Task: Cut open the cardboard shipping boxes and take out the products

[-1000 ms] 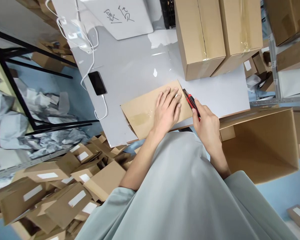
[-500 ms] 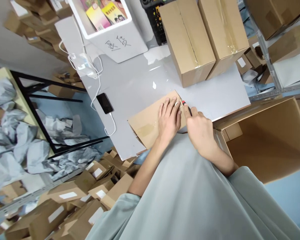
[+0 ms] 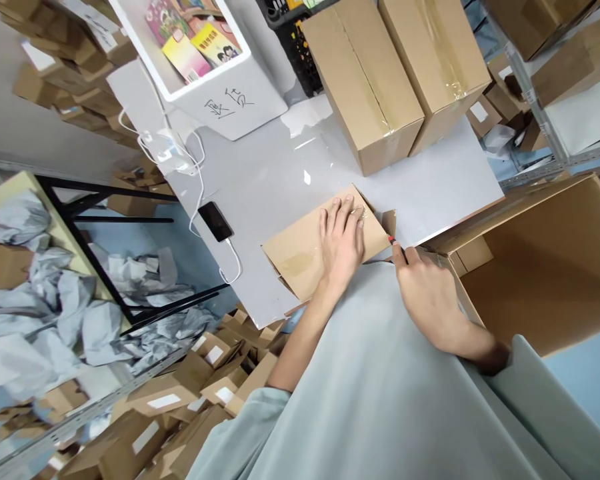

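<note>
A small cardboard box (image 3: 300, 261) lies at the near edge of the grey-white table (image 3: 260, 173). My left hand (image 3: 341, 240) rests flat on its top with the fingers stretched out. At the box's right end, my right hand (image 3: 425, 287) is wrapped round a dark cutter with a red tip (image 3: 391, 240). The tip touches or almost touches the box's near right corner. A small flap (image 3: 389, 221) stands out from the right end. Clear tape shows on the box top beside my left fingertips.
Two tall cartons (image 3: 365, 87) stand at the back right. A white bin (image 3: 230, 100) holds booklets at the back left, near a phone (image 3: 216, 221) on a white cable. A large open carton (image 3: 545, 267) is at the right.
My right hand and the cutter have moved right and towards me along the box's end. A flap now sticks out there. My left hand stays on the box.
</note>
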A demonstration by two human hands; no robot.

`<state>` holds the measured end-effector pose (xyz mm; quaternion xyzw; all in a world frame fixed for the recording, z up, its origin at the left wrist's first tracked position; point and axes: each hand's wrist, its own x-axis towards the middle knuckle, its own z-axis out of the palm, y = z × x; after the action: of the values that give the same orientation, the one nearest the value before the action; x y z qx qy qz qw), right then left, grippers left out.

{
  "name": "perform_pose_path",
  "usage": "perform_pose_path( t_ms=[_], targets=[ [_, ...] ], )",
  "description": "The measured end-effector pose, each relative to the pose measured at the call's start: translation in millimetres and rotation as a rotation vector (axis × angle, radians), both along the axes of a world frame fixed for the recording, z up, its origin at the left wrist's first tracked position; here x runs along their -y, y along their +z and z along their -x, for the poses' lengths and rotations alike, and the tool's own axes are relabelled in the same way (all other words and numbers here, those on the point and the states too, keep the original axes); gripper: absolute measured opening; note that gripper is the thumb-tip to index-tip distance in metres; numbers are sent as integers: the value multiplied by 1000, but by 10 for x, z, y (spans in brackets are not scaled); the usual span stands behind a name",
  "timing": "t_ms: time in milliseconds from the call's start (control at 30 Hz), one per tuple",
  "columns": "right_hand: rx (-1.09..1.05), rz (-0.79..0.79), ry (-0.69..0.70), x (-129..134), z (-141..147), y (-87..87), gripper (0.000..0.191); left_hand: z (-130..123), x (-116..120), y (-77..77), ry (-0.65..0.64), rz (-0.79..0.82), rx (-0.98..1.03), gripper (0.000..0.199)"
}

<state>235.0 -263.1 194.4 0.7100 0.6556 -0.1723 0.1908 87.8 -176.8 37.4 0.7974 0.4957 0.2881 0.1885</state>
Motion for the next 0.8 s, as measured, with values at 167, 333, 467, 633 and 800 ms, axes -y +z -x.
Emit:
perform_pose_path(
  t_ms=[167, 333, 467, 633, 800],
  targets=[
    [-20, -160, 8, 238, -189, -129, 59, 9, -26, 1, 5, 24, -16, 42],
    [-137, -576, -210, 52, -577, -609, 52, -15, -26, 44, 6, 67, 9, 40],
    [-432, -692, -438, -652, -1023, -1779, 57, 164, 29, 158, 58, 33, 74, 40],
    [-544, -517, -723, -1047, -1269, -2968, 48, 869, 379, 153, 442, -46, 108, 51],
    [-529, -586, -721, -847, -1343, -3240, 55, 1609, 679, -248, 808, 303, 384, 83]
  ],
)
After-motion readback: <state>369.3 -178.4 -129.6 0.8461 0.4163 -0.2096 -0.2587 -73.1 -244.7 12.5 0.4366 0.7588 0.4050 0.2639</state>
